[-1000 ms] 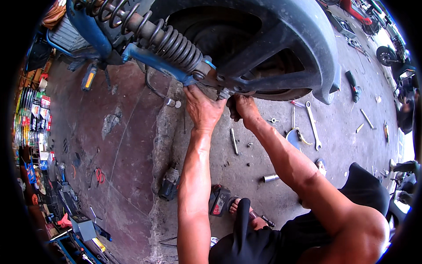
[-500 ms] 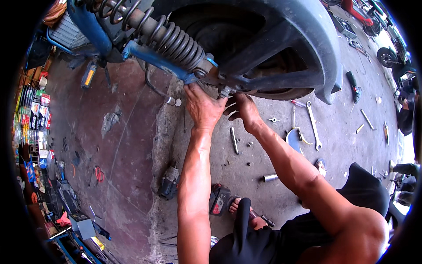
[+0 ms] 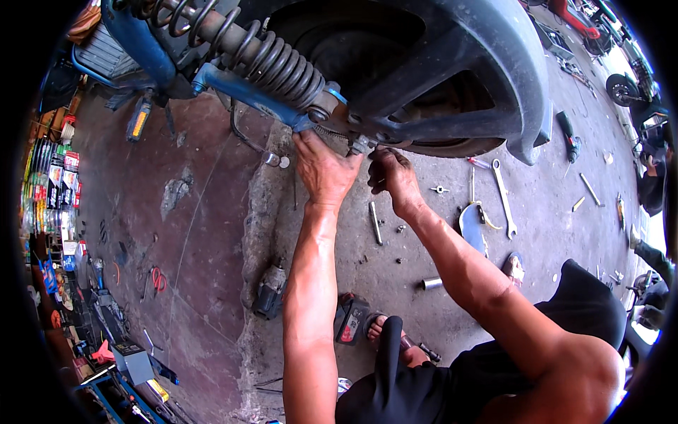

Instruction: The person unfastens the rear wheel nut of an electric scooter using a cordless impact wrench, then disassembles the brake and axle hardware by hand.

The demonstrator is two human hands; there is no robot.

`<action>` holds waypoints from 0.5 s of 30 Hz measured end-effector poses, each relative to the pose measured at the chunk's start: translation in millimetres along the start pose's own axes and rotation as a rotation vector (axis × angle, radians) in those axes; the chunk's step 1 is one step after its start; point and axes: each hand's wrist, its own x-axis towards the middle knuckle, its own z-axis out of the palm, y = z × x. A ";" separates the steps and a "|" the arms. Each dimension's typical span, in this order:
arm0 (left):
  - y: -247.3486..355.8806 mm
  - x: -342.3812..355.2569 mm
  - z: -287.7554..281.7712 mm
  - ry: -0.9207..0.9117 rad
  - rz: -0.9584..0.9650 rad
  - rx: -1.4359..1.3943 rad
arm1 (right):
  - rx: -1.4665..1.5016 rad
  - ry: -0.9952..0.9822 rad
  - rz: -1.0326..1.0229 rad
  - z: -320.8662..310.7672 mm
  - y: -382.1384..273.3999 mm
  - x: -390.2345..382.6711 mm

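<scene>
My left hand reaches up to the lower end of a blue metal arm, its fingers bent and partly hidden there. Its thumb points toward a bolt with a nut beside the axle. Just right of that bolt, my right hand is closed with curled fingers; whatever is in them is too small or hidden to name. Above both hands, a shock absorber with a dark coil spring runs down to the hub, next to a large grey part with spoke-like bars around a tyre.
A power tool lies under my left forearm, with a battery pack showing on its other side. Right of my right arm are a combination wrench and a screwdriver. A socket and metal rod lie nearer. Packaged goods line the left.
My right hand's fingers, spread toward the left hand before, are now curled in, and the hand has turned slightly. The left hand stays at the blue arm's end.
</scene>
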 end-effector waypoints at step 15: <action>-2.1 -0.1 1.8 0.056 0.068 0.045 | 0.057 0.069 -0.117 0.7 3.9 4.3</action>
